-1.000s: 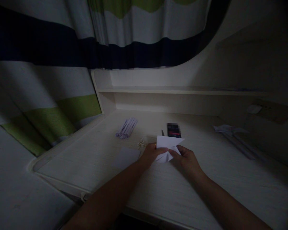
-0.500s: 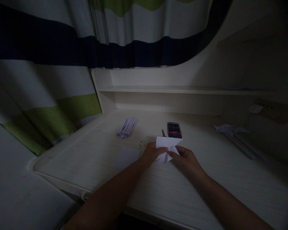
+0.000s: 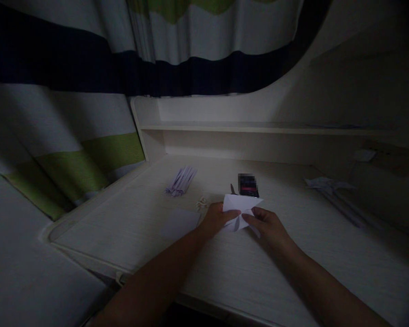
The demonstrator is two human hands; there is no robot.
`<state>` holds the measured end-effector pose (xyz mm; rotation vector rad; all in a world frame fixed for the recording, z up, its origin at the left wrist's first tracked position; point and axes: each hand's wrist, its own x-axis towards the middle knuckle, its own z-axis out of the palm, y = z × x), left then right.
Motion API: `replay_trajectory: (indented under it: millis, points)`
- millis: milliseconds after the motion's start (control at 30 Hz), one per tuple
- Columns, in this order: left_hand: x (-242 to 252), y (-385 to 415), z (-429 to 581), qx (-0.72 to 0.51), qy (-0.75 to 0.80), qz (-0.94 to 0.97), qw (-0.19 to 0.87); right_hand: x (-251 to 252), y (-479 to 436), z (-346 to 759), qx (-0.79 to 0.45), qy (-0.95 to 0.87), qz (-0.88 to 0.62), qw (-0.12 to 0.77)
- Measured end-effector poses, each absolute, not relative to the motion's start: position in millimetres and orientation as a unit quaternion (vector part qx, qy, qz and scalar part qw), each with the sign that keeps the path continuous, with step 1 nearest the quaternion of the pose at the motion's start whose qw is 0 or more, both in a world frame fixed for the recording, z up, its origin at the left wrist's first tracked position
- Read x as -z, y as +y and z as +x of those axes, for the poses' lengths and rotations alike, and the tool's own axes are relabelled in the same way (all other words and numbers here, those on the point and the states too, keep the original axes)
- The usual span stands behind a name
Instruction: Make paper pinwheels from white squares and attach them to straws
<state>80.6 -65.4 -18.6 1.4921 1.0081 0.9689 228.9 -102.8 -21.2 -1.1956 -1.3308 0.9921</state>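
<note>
Above the desk, both hands hold a white paper pinwheel whose cut corners bend toward its middle. My left hand grips its left side, thumb laid across the front near the centre; the other fingers are mostly hidden behind the paper. On the right side, my right hand pinches a folded corner between thumb and fingers, the thumb tip close to the centre. Beside my left forearm a flat paper sheet lies on the desk. Small pale pieces, too small to name, sit just beyond my left hand.
A bundle of rolled paper sticks lies at the back left. Behind the pinwheel are a dark phone-like device, partly blurred out, and a thin dark tool. Finished-looking paper pinwheels with sticks rest at the right. A shelf spans the back.
The pinwheel has shifted and turned slightly to the right, and a lower corner now shows below my right hand. My right thumb has moved slightly right; both hands keep their hold.
</note>
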Motion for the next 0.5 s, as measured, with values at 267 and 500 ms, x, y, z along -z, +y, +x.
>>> replay_trajectory:
  millis: [267,500]
  points:
    - [29.1,-63.3,82.3,-0.391,0.344,0.53,0.669,19.0,-104.6,226.9,-0.442,-0.507,-0.495,0.55]
    - [25.1,-65.5,83.1,-0.386,0.349,0.492,0.698,27.0,-103.7,226.6,-0.364,-0.539,-0.525,0.548]
